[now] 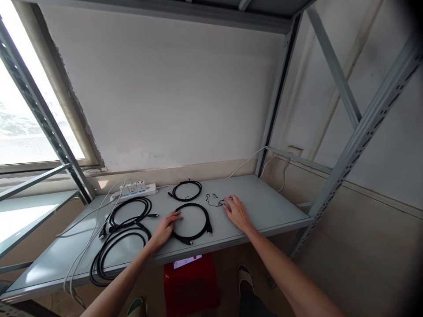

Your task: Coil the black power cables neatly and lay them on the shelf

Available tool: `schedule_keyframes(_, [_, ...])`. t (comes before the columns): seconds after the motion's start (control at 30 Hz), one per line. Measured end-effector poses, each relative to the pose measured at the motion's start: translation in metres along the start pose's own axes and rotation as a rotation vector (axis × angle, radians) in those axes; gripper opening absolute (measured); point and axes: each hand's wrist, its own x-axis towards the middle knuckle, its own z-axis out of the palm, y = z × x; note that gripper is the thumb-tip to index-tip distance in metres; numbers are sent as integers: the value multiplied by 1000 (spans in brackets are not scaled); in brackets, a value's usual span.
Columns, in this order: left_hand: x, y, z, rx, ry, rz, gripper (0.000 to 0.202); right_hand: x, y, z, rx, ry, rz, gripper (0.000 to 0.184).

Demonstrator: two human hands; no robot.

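Note:
A coiled black cable (207,215) with plugs at its ends lies near the front edge of the grey shelf. My left hand (164,229) rests on the coil's left side, its fingers stretched across the cable. To the right of the coil, my right hand (236,212) has its fingertips down on a small bunch of thin black twist ties (220,203), which it seems to pinch. A few more loose black ties (208,197) lie just left of those fingers. Behind is another black cable coil (200,189).
More black cable coils (99,259) lie at the left. A white power strip (150,189) with plugged-in adapters stands by the wall, and white cords (94,231) run over the front edge. Below are a red stool (190,290) and a phone (187,262). Metal uprights (279,92) frame the shelf (264,198).

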Motion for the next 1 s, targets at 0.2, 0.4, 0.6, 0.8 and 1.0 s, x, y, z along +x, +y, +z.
schedule_keyframes(0.2, [-4, -3, 3, 183, 106, 45, 53, 0, 1, 2, 23, 11, -19, 34])
schedule_keyframes(0.4, [-4, -2, 8, 352, 122, 42, 61, -3, -13, -2, -6, 59, -119, 35])
schedule_keyframes(0.6, [-2, -9, 13, 332, 109, 29, 64, 14, -59, 28, -80, 73, -168, 34])
schedule_keyframes(0.8, [1, -15, 15, 331, 101, 30, 63, 28, -74, 40, -130, 48, -76, 21])
schedule_keyframes(1.0, [3, -17, 16, 327, 106, 38, 62, 25, -72, 35, -124, 16, -65, 22])
